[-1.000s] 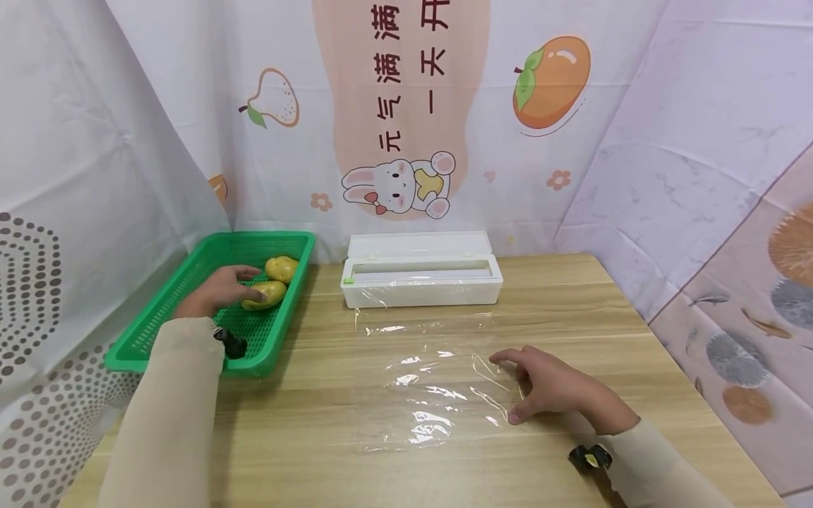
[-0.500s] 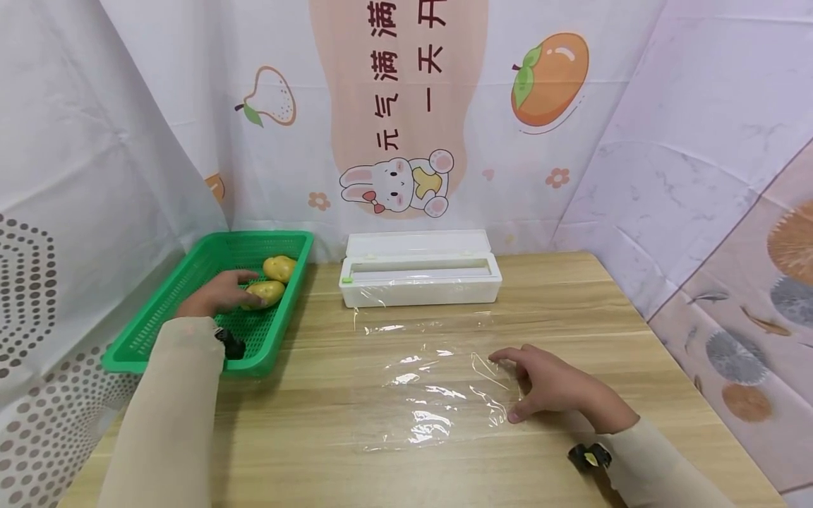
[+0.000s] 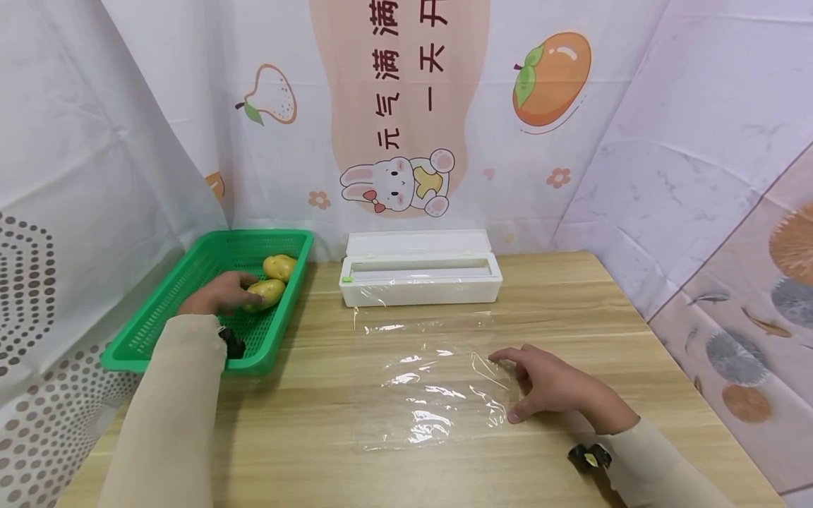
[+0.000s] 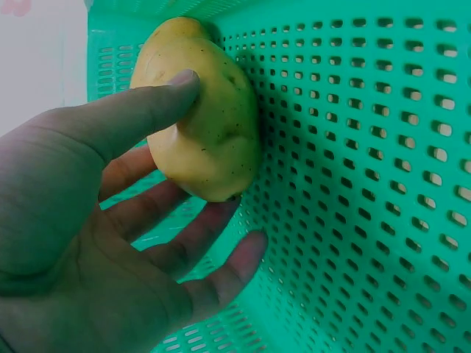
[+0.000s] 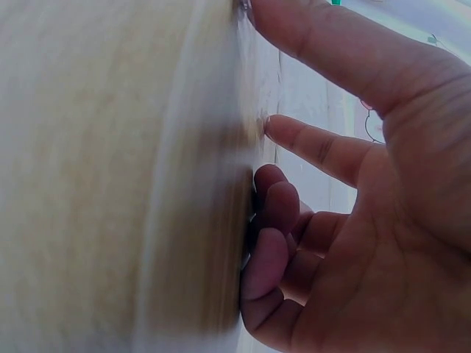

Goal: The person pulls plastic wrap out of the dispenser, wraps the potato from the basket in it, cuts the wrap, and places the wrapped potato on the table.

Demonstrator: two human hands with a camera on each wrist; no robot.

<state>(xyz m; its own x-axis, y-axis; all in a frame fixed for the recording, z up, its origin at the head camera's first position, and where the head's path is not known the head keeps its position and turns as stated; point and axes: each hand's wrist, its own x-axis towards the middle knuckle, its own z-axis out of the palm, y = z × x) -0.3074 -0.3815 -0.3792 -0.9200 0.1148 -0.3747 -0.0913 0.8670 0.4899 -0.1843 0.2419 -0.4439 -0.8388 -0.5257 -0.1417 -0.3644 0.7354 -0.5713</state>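
Note:
Inside the green basket, my left hand holds a yellow potato. The left wrist view shows the thumb across the potato's top and the fingers around its underside. Another potato lies just behind it. A sheet of clear plastic wrap is spread flat on the table, reaching to the front of a white wrap dispenser. My right hand rests at the sheet's right edge, thumb and forefinger spread apart with their tips touching it. Its other fingers are bent under the palm.
The dispenser's lid stands up at the back. A small green piece sits on its left end. Printed curtains close off the back and both sides of the wooden table.
My left hand has closed its thumb and fingers onto the nearer potato. The right hand stays in place at the sheet's edge.

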